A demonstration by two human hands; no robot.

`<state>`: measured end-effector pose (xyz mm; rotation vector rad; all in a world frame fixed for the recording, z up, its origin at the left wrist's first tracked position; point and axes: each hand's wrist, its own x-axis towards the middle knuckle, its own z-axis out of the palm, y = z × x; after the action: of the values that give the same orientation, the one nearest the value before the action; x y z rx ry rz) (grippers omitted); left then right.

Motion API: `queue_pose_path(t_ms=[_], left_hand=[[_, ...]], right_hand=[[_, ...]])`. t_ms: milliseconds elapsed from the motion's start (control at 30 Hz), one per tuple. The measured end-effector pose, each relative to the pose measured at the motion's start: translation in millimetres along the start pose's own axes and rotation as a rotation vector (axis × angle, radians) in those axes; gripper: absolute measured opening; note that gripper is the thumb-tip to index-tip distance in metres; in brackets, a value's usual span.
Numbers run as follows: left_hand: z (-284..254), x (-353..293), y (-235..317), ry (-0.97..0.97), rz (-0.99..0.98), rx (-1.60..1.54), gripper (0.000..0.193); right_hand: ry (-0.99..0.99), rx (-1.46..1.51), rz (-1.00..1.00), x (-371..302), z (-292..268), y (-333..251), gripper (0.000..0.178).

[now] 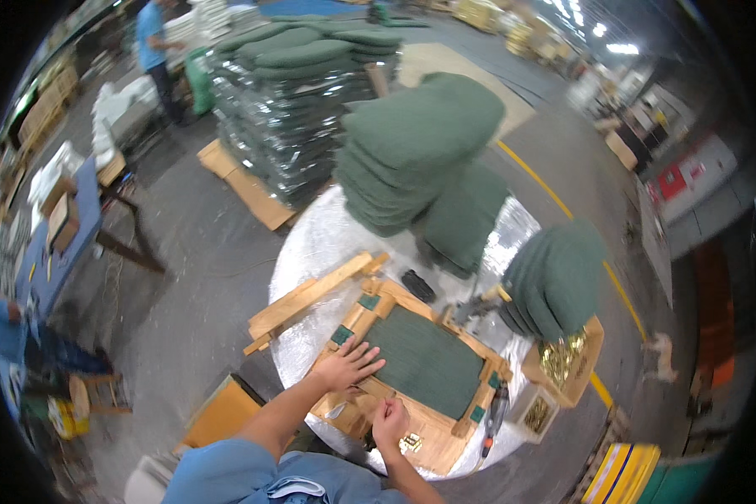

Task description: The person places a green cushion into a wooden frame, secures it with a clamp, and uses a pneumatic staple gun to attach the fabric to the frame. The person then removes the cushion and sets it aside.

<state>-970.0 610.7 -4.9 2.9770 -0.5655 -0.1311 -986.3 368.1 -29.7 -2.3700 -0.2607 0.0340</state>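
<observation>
Nearest to me, right hand [389,422] curled over the near edge of the wooden frame [357,317], fingers drawn together; can't tell if anything is pinched inside. A few small brass pieces [411,442] just beside it, on the frame's near side. Left hand [344,367] lies flat, fingers apart, at the frame's left side, fingertips over the edge of the green panel [424,361]; I see nothing gripped there. Panel sits inside the frame, wood around it, frame lying flat on the round silver-covered table [298,252].

Right of the frame, just beside it, a dark power driver [496,412] with an orange part; past that a small white tray [536,414] of brass pieces and a cardboard box [592,357] with gold-coloured bits. Left of the frame, wooden slats [319,294] lie at an angle. Just beyond the frame I get a small black item [417,286], too blurred to name, then a short stack of green cushions [550,277] to the far right and a taller cushion pile [420,143] behind.

Farther off, beyond the frame and to its left, a plastic-wrapped cushion stack [277,118]; well left, a blue table [59,227], and past the wrapped stack a co-worker in blue [151,42], standing
</observation>
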Motion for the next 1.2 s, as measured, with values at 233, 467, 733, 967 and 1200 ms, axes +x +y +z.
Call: queue_pose_path(t_ms=[233,467,733,967,1200], left_hand=[[17,16,-2,0.216,-0.109,-0.287,0.059],[-43,133,-61,0.329,-0.089,-0.31,0.053],[-10,198,-94,0.208,-0.052,-0.279,0.064],[-16,205,-82,0.141,-0.107,-0.154,0.068],[-7,205,-86,0.255,-0.114,-0.227,0.065]], right_hand=[[-0.11,0.303,0.203,8,-5,11,0.022],[0.468,0.179,0.12,160,-124,59,0.012],[-0.063,-0.19,-0.252,281,-135,153,0.021],[-0.137,-0.42,-0.253,289,-122,141,0.023],[-0.086,-0.473,-0.257,291,-122,149,0.026]])
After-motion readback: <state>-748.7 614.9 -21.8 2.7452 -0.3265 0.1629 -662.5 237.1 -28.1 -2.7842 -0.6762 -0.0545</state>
